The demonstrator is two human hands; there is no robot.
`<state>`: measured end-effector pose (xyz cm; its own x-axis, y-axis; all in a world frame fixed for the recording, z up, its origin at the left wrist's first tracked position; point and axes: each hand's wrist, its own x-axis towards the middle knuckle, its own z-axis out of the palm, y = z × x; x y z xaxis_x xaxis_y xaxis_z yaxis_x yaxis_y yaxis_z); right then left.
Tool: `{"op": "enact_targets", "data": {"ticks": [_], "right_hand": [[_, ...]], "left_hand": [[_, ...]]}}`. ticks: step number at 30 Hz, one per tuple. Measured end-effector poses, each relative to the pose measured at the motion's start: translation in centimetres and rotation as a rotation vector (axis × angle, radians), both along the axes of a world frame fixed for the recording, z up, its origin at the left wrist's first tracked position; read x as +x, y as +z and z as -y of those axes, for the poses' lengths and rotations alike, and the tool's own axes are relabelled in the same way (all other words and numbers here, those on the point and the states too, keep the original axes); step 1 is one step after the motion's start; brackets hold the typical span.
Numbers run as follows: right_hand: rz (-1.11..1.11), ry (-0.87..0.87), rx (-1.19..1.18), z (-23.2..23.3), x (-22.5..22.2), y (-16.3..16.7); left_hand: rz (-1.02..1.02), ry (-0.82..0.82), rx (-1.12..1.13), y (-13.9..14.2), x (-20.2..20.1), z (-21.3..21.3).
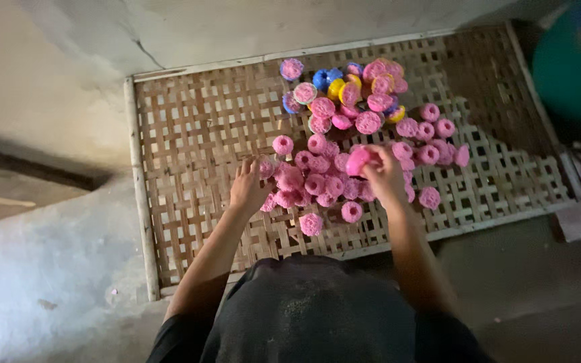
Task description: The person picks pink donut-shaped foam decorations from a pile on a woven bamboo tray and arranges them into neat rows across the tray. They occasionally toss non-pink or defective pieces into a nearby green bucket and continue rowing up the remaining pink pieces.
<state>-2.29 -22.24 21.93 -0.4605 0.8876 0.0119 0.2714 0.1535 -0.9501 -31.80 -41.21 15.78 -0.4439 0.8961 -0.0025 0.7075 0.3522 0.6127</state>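
Head view looking down, person crouched at lower centre of frame, both bare forearms reaching up-frame over a woven bamboo tray (189, 128) that lies flat on a grey concrete floor (48, 269)

Left hand (247, 185): left of frame centre, palm down, wrist straight, forearm running from lower left up toward the middle. Grip spread, fingers fanned forward, tips on or just at the left edge of the pile of pink moulded sweets (317, 178). Cannot tell if it actually pinches one

Right hand (384, 176): just right of centre, forearm rising from lower right, wrist bent slightly inward. Grip pressed around a pink mould cup (359, 160), thumb and fingers wrapped on its right side, cup held just above the pile, tilted with its smooth side toward the camera

Pile sits mid-tray, rough-textured round pieces mostly touching each other; a few loose ones nearer the person at the lower edge of the pile, more scattered to the right

Upper centre of tray: cluster of blue, yellow and pink mould cups (344, 87), some filled with pink, touching and overlapping

Upper right corner of frame: teal tub (566, 74), blurred, partly cut off, just beside the tray's far right corner

Dark clothing (317, 316) fills bottom centre
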Motion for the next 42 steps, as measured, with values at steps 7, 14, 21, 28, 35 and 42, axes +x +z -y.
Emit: {"op": "enact_targets", "data": {"ticks": [7, 14, 21, 28, 35, 42], "right_hand": [[0.466, 0.039, 0.512, 4.5, 0.9, 1.4], [0.14, 0.28, 0.363, 6.4, 2.0, 4.1], [0.055, 0.373, 0.422, 1.6, 7.0, 7.2], [-0.187, 0.209, -0.021, -8.4, 18.8, 6.6], [0.201, 0.089, 0.23, -16.1, 25.7, 1.0], [-0.305, 0.275, -0.7, -18.7, 34.0, 1.8]], "left_hand": [[-0.138, -0.036, -0.262, -0.4, -2.6, -1.3], [0.271, 0.203, 0.208, 3.7, 3.7, -1.7], [0.695, -0.319, 0.331, 9.5, 19.1, -6.5], [0.491, -0.232, 0.23, 7.2, 30.4, -13.0], [-0.411, -0.309, -0.016, 2.3, 39.6, -19.3], [-0.049, -0.196, -0.296, 7.3, 43.1, -23.3]]}}
